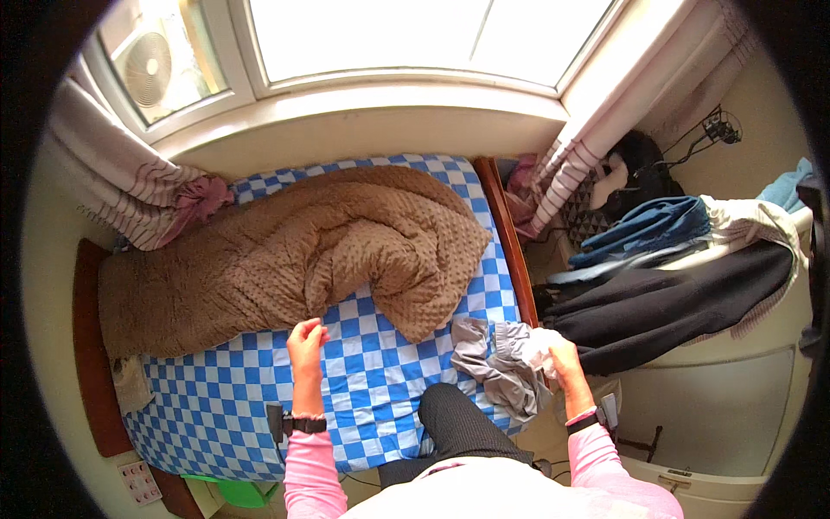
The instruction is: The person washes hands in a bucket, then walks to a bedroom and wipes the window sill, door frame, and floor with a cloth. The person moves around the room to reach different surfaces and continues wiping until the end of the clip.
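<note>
My left hand is above the bed at the lower edge of a brown dimpled quilt, fingers curled together with nothing visible in them. At the right end of the bed my right hand grips a white crumpled cloth, partly hidden by the fingers. Right beside this cloth lies a rumpled grey garment with a gathered waistband. Both rest over a blue-and-white checked sheet. One of my knees, in dark trousers, presses against the near side of the bed.
A wooden footboard closes the bed's right end, a headboard its left. Beyond the footboard hang dark clothes and blue jeans. Striped curtains flank the window. A green container stands low at the left.
</note>
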A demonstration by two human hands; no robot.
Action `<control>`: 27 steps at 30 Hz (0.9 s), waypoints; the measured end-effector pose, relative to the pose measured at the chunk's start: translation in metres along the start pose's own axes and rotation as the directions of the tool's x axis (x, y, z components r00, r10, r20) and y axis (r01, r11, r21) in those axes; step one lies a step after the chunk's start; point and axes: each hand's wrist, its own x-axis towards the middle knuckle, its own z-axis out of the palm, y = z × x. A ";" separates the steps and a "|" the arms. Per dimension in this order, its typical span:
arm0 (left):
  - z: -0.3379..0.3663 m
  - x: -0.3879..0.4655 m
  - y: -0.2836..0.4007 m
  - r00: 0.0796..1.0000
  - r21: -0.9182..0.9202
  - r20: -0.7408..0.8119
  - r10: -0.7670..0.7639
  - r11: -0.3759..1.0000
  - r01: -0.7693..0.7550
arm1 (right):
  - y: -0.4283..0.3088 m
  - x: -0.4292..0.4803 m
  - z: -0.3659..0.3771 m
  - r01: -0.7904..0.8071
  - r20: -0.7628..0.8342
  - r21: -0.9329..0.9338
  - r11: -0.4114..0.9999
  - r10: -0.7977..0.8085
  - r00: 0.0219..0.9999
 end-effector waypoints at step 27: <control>0.320 0.365 0.266 0.676 0.756 0.555 0.485 0.046 -0.653 | 0.143 0.383 0.047 -0.397 -0.538 -0.700 0.594 -0.072 0.840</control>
